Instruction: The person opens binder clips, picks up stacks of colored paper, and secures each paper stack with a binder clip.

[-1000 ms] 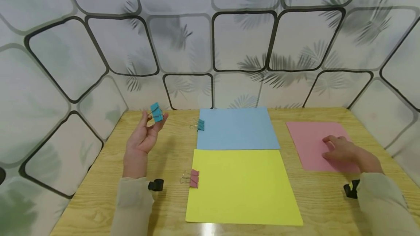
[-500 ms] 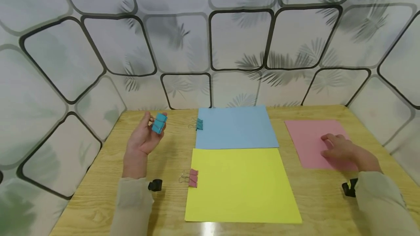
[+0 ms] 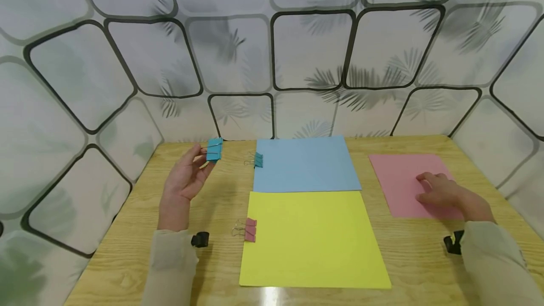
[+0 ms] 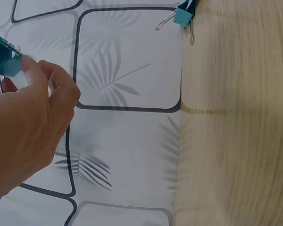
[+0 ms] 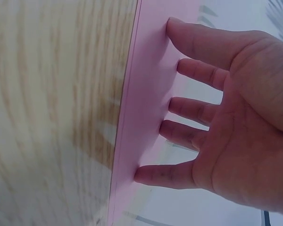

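Note:
My left hand holds a blue binder clip up above the table, pinching it by its wire handles. In the left wrist view the same binder clip is at the far left, at the fingertips. My right hand is over a stack of pink paper. Seen from the right wrist, that hand has spread fingers, with the fingertips touching the pink sheets.
Blue paper lies at the back middle, with a teal binder clip on its left edge. Yellow paper lies in front of it, with a pink binder clip on its left edge. A patterned cloth encloses the table.
The blue binder clip has turned in my left hand, dipping toward the palm and then rising again at the fingertips, slightly farther right. My right hand has stayed on the pink paper.

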`<state>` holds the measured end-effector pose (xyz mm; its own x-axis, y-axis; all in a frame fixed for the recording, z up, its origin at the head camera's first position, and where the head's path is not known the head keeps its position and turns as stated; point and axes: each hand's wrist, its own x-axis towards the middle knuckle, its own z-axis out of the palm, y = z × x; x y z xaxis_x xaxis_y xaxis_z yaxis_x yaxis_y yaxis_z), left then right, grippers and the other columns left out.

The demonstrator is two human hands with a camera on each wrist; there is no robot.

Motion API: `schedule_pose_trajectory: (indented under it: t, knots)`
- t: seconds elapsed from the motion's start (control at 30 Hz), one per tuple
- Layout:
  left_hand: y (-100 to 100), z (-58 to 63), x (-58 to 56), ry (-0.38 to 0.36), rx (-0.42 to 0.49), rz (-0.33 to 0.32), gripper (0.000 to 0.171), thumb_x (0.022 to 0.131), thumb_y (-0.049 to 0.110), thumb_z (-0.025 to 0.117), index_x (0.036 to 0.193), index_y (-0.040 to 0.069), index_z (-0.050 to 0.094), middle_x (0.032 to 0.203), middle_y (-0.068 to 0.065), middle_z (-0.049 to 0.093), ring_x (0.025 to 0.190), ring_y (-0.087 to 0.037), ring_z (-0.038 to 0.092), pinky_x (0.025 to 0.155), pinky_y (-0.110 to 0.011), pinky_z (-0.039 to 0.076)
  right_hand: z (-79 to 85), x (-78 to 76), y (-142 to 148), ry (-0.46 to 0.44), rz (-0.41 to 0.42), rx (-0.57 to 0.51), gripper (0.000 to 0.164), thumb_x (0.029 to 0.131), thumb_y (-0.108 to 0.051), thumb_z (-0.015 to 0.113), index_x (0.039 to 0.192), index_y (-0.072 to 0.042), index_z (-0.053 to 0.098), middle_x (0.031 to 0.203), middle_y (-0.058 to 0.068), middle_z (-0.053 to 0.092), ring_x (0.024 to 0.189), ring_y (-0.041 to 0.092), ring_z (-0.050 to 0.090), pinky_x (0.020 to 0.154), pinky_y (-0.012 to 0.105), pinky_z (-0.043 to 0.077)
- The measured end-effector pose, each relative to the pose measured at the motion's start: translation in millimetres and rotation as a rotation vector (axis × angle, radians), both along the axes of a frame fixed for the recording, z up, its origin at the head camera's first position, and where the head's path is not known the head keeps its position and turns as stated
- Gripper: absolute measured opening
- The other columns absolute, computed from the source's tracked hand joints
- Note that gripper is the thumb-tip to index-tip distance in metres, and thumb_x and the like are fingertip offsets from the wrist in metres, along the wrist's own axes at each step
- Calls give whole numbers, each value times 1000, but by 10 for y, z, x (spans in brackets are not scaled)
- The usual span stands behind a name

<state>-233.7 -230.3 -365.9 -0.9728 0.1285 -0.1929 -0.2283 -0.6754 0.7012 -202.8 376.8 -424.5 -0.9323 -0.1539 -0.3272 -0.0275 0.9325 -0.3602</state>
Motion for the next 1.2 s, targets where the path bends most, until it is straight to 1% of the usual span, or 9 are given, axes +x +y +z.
schedule_pose_trajectory:
  t: [0.13,0.33,0.5,0.6,0.8,0.9,1.0,1.1,1.2]
  knots:
    - [-7,0,-9,3,91,-55,16,104,19,49,100,4,54,115,-13,43,101,-20,63,96,-21,49,5,-2,-1,-3,-5,1,64,92,-24,64,135,13,35,129,49,28,113,69,34,91,75,33]
    - [-61,-9,3,-40,449,-155,23,103,21,48,104,-1,50,122,-29,45,110,-37,63,100,-20,45,-7,-16,4,6,0,7,64,92,-23,64,135,13,36,129,49,29,113,68,35,91,74,34]
    - [-79,-19,-4,-87,614,-167,27,102,24,46,102,-1,55,131,-25,36,112,-41,61,100,-19,45,-20,-30,16,3,1,14,65,92,-25,65,135,14,36,128,49,30,113,69,35,91,74,34]
    - [-77,-18,-12,-94,629,-150,23,102,21,49,105,0,56,137,-20,31,114,-41,60,99,-18,46,-23,-37,21,1,-1,16,66,92,-26,66,135,14,36,128,49,30,113,69,34,91,74,34]
    - [-68,-26,-15,-95,633,-95,20,98,10,58,116,2,56,135,-18,40,115,-37,61,104,-21,42,-20,-34,21,-3,1,16,67,92,-27,66,136,14,36,129,49,30,114,69,33,91,75,34]
    - [-49,-24,-14,-72,538,-95,17,98,17,59,102,1,63,125,-15,43,114,-29,58,108,-24,40,-20,-34,20,-2,2,16,66,92,-26,65,135,15,36,129,49,29,114,69,33,92,75,34]
    - [-26,-15,-11,-46,417,-110,29,98,28,58,87,3,67,120,-12,45,110,-23,54,101,-25,43,-25,-34,20,2,3,18,66,92,-25,65,135,15,36,128,49,31,113,68,35,91,74,35]
    - [-7,-3,-5,-8,375,-120,30,100,30,54,93,5,69,122,-12,46,111,-20,54,98,-25,44,-40,-30,30,8,9,12,67,92,-27,65,135,15,36,129,49,31,113,68,35,91,73,35]
    - [-8,1,1,2,428,-113,25,101,22,53,104,2,68,123,-13,48,112,-23,57,103,-27,45,-70,-30,69,30,41,-11,67,91,-26,66,135,15,38,132,47,34,117,64,35,92,71,35]
